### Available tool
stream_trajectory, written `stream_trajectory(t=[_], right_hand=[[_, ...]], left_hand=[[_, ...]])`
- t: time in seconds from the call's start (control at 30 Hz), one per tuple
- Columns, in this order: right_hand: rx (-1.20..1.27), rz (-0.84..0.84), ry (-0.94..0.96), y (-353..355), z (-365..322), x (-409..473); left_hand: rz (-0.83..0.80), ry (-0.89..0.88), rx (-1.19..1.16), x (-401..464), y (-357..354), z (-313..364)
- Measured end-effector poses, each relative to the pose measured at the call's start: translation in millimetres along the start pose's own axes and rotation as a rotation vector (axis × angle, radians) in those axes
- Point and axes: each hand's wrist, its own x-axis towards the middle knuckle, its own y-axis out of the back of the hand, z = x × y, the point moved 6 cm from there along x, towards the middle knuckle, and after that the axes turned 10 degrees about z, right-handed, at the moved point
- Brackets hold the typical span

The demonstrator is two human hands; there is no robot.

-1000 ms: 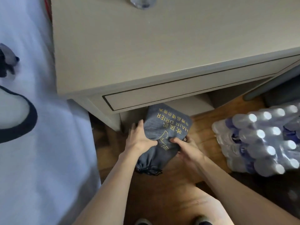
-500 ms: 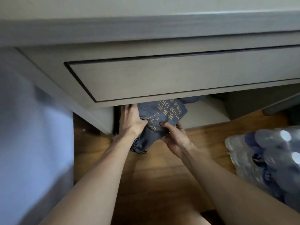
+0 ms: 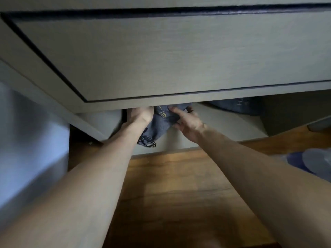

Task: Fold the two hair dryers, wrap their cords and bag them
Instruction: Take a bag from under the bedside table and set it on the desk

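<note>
Grey-blue cloth, the hair dryer bag [image 3: 162,122], sits between my two hands at the mouth of the open shelf under the drawer front [image 3: 179,56]. My left hand [image 3: 140,115] has its fingers hidden up behind the drawer's lower edge, so I cannot tell how they lie, though the hand rests against the bag's left side. My right hand [image 3: 186,120] pinches the bag's upper right part, thumb on top and fingers curled beneath. Its drawstring [image 3: 148,143] hangs in a dark loop below my left wrist. A second blue bag [image 3: 238,106] lies further right on the same shelf [image 3: 223,122], apart from my hands. Below is the wooden floor [image 3: 179,176].
</note>
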Motion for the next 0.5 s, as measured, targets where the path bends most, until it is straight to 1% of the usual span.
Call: stream_trajectory(t=[0.2,0.33,0.43,0.5], right_hand=[[-0.166,-0.024,0.029,1.8,-7.0,12.7],[-0.269,-0.045,0.087,1.0,-8.9,7.2],[-0.461,-0.002,0.223,5.1,-13.8,-0.5],[-0.608,0.051,0.319,8.5,-18.0,-3.1]], left_hand=[[0.024,-0.024,0.072,2.7,-5.1,-2.2],[0.174,-0.049,0.083,7.0,1.1,-5.1],[0.248,-0.06,0.104,7.7,4.4,-5.5],[0.251,-0.067,0.124,5.9,4.7,-4.8]])
